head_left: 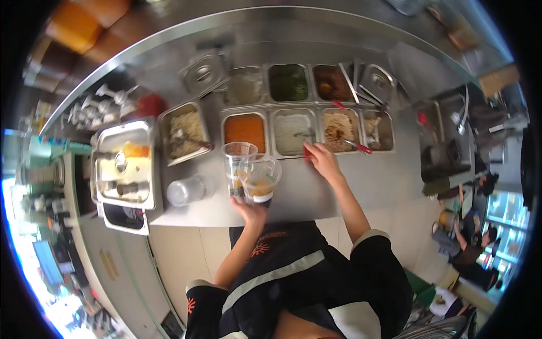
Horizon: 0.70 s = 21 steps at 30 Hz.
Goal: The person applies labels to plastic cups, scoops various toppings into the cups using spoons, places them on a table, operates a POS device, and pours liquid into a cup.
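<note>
My left hand [250, 210] is closed around the lower parts of two clear plastic cups, held side by side above the counter's front. The rear cup [237, 151] is partly hidden by the front cup [261, 176], which has something yellowish and dark low inside. My right hand [324, 161] is closed on a red-handled spoon [307, 151] at the front edge of a steel pan [288, 155] with pale, translucent contents. The spoon's far end lies in that pan. Beside it are a pan of orange contents [244, 130] and one of chopped tan pieces [339, 123] with another red-handled spoon [358, 147].
A stack of clear cups [187, 190] lies on its side on the steel counter [378, 183]. At left stand a pan of pale bits [186, 125] and a lidded steel container [121, 164]. A sink [446, 164] is at right; other people [471, 246] stand beyond it.
</note>
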### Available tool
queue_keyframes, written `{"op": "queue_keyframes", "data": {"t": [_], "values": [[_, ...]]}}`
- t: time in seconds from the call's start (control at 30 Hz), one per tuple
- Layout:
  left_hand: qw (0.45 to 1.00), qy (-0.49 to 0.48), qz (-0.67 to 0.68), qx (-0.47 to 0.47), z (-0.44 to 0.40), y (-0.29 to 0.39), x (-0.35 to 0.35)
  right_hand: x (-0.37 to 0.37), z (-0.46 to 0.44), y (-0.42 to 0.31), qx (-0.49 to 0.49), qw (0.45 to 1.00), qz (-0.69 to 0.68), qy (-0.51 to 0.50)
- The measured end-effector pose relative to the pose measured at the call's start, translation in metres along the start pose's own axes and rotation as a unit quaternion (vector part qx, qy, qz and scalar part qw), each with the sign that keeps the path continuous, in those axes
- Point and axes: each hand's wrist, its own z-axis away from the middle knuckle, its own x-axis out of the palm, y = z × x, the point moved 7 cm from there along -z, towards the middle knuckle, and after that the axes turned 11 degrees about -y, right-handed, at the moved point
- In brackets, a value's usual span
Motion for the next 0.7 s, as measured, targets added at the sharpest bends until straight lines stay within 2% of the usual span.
{"op": "queue_keyframes", "data": {"t": [0.03,0.07,0.1,0.13,0.17,0.23,0.27,0.33,0.37,0.4,0.43,0.5,0.53,0.57,0.63,0.67,0.7], "values": [[0.999,-0.026,-0.012,-0.015,0.002,-0.003,0.006,0.005,0.003,0.006,-0.005,0.998,0.029,-0.051],[0.999,-0.034,-0.019,-0.027,0.004,-0.006,0.008,-0.007,0.004,0.014,0.009,0.998,0.033,-0.045],[0.996,-0.055,-0.037,-0.053,0.005,-0.011,0.012,-0.021,0.006,0.036,0.135,0.974,0.173,-0.053],[0.993,-0.075,-0.054,-0.078,0.006,-0.015,0.016,-0.035,0.01,0.057,0.257,0.915,0.304,-0.062],[0.991,-0.079,-0.06,-0.085,0.007,-0.017,0.019,-0.039,0.014,0.075,0.266,0.913,0.303,-0.06],[0.981,-0.126,-0.088,-0.117,0.006,-0.024,0.031,-0.052,0.038,0.124,0.475,0.807,0.331,-0.119],[0.979,-0.131,-0.093,-0.121,0.004,-0.026,0.034,-0.057,0.041,0.127,0.481,0.804,0.329,-0.115],[0.978,-0.137,-0.08,-0.136,0.001,-0.034,0.036,-0.05,0.047,0.132,0.474,0.848,0.156,-0.178],[0.977,-0.139,-0.082,-0.141,0.0,-0.037,0.037,-0.048,0.05,0.132,0.479,0.846,0.155,-0.176],[0.973,-0.163,-0.069,-0.148,-0.002,-0.04,0.041,-0.053,0.043,0.121,0.394,0.919,-0.015,-0.006],[0.969,-0.185,-0.057,-0.156,-0.002,-0.044,0.045,-0.06,0.044,0.112,0.281,0.928,-0.183,0.165],[0.964,-0.201,-0.064,-0.162,-0.002,-0.049,0.055,-0.042,0.045,0.117,0.273,0.926,-0.193,0.176],[0.96,-0.217,-0.069,-0.164,-0.001,-0.051,0.06,-0.045,0.042,0.109,0.235,0.951,-0.135,0.15],[0.958,-0.22,-0.074,-0.168,-0.003,-0.052,0.06,-0.049,0.044,0.108,0.239,0.949,-0.136,0.156],[0.949,-0.252,-0.063,-0.177,-0.005,-0.058,0.066,-0.063,0.043,0.086,0.124,0.978,-0.016,0.169],[0.949,-0.252,-0.065,-0.178,-0.004,-0.06,0.068,-0.064,0.044,0.082,0.128,0.983,0.038,0.127],[0.951,-0.235,-0.082,-0.182,-0.003,-0.062,0.068,-0.06,0.047,0.084,0.131,0.982,0.037,0.127]]}}
